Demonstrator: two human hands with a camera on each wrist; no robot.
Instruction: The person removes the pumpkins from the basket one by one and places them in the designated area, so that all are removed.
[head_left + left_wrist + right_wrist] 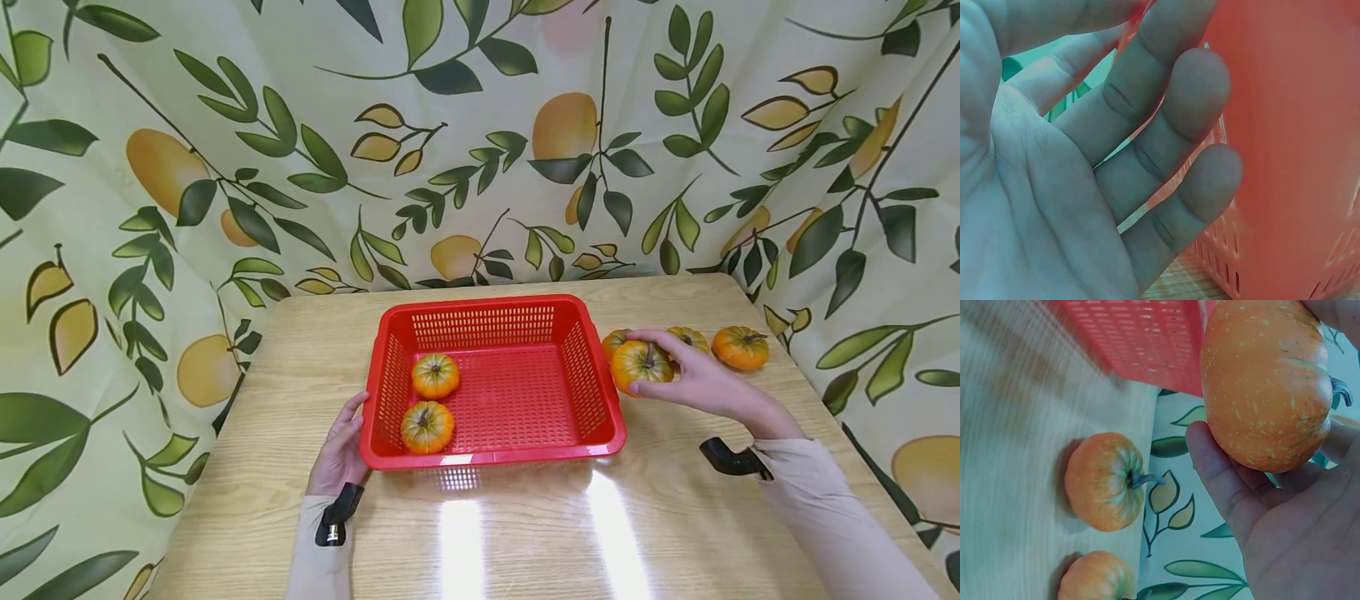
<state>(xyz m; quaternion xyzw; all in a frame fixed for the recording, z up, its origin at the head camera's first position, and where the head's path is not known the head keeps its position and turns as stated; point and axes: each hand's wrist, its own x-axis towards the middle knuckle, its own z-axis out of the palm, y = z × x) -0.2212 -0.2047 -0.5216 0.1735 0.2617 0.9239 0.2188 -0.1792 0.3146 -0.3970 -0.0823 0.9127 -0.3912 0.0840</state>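
Observation:
My right hand (701,379) grips a small orange-and-green pumpkin (640,367) just off the right end of a red plastic basket (495,457). In the right wrist view the pumpkin (1266,387) sits between thumb and fingers, its stem facing away from the basket wall. Two more pumpkins, a rear one (435,377) and a front one (427,428), lie inside the basket at its left end. At the basket's left side is my left hand (339,454). Its fingers (1200,94) are loosely bent, with the tips against or very near the outer wall.
Right of the basket, on the wooden table (525,542), are more pumpkins: one (614,340) partly behind the held one, another (687,337) partly behind my hand, and a third (741,347) by the right edge. A leaf-patterned cloth (480,200) hangs around the table.

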